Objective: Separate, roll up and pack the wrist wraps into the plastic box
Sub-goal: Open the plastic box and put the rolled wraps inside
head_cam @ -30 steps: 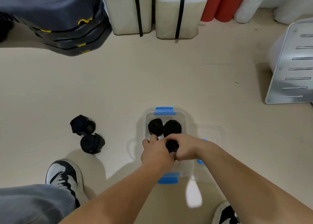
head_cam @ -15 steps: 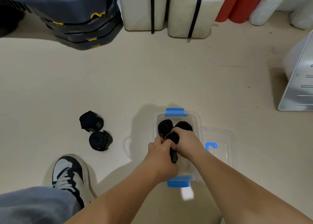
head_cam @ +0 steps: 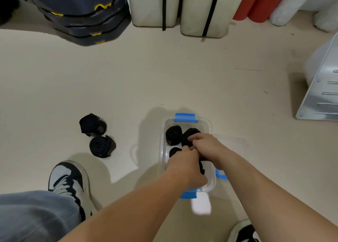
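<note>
- Denim trouser leg (head_cam: 33, 216) fills the lower left corner, cut off by the frame; the left shoe (head_cam: 68, 182) sticks out beyond it, its heel hidden under the cloth.
- Dark stacked cases (head_cam: 82, 12) with yellow marks sit at the top left, their upper parts cropped.
- Two rolled wraps lie on the floor (head_cam: 128, 77) left of the box and apart from it: the far floor wrap (head_cam: 93, 125) and the near floor wrap (head_cam: 101, 146), just beside each other.
- The clear plastic box (head_cam: 161, 150) stands open at lower centre. Its far blue clasp (head_cam: 185, 117) is plain to see; the near one is partly covered by the left forearm.
- Two rolled wraps stand on end at the far end of the box: the left boxed wrap (head_cam: 173, 134) and the right boxed wrap (head_cam: 190, 132), the latter partly behind the right fingers.
- The left hand (head_cam: 184, 163) is curled, knuckles up, around a third wrap (head_cam: 173, 151) inside the box; only dark slivers of it show beside and between the hands.
- The right hand (head_cam: 206, 146) meets the left, fingers bent down onto the same wrap; its fingertips are hidden.
- The transparent lid (head_cam: 235, 146) lies to the right of the box, its outline faint.
- A slotted metal panel (head_cam: 321, 88) is cut off at the right edge.
</note>
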Tool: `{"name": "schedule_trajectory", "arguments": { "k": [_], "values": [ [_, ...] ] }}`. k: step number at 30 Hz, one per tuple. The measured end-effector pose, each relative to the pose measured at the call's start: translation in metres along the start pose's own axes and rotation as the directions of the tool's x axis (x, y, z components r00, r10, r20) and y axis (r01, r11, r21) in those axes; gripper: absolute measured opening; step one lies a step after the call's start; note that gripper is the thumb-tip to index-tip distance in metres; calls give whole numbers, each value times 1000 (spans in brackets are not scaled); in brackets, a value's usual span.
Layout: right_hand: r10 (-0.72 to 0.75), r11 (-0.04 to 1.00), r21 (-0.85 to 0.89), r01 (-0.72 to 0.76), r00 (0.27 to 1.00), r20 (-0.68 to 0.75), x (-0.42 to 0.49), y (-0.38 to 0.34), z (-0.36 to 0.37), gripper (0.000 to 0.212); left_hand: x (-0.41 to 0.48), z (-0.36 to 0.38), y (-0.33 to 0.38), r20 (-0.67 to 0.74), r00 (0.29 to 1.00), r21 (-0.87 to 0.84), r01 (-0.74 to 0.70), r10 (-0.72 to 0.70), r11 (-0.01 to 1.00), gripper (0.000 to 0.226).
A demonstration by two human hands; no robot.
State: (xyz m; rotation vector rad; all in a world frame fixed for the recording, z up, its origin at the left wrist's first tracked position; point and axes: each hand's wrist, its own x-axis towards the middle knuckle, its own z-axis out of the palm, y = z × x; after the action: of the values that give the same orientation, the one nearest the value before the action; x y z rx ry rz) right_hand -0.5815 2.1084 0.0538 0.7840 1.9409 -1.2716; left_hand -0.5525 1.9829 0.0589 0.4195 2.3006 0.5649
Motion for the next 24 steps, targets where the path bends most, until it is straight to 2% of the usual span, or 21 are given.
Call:
{"name": "schedule_trajectory", "arguments": {
  "k": [3, 7, 9, 11, 14, 16, 18, 20, 22, 24],
  "values": [
    [78, 994, 63, -85, 991, 104, -9, 3, -5, 48, 4, 7, 14, 3, 1000, -12, -22, 22, 1000, 41],
    [65, 993, 91, -76, 990, 128, -15, -2, -2, 52, 7, 17, 4, 0, 999, -90, -46, 47, 995, 54],
    [55, 998, 25, -58, 992, 114, -16, -2, 2, 49, 10, 20, -6, 9, 998, -108, -56, 57, 993, 58],
    [-9, 997, -72, 13, 998, 60, -15, 0, 2, 33, 12, 24, -14, -9, 999, -120, -46, 46, 992, 55],
    [-143, 964, -236, 125, 988, -62, -17, 0, -1, 40, 14, 27, -14, -138, 990, -178, -46, 21, 983, 51],
    [-228, 907, -390, 162, 965, -130, -20, -7, -4, 40, 16, 25, -14, -207, 978, -290, -45, -17, 956, 53],
    [-230, 843, -513, 161, 970, -75, -22, -12, -6, 40, 20, 23, -20, -186, 982, -324, -43, -19, 945, 57],
    [-164, 754, -640, 148, 986, 34, -24, -14, -5, 47, 24, 24, -31, -100, 995, -211, -35, 14, 977, 55],
    [-135, 591, -790, 165, 985, 104, -23, -7, 2, 55, 27, 28, -40, -20, 999, -18, -25, 25, 1000, 54],
    [-133, 419, -888, 191, 980, 148, -22, 3, 15, 62, 31, 34, -45, -5, 996, 174, -84, 86, 981, 47]
  ]
}}
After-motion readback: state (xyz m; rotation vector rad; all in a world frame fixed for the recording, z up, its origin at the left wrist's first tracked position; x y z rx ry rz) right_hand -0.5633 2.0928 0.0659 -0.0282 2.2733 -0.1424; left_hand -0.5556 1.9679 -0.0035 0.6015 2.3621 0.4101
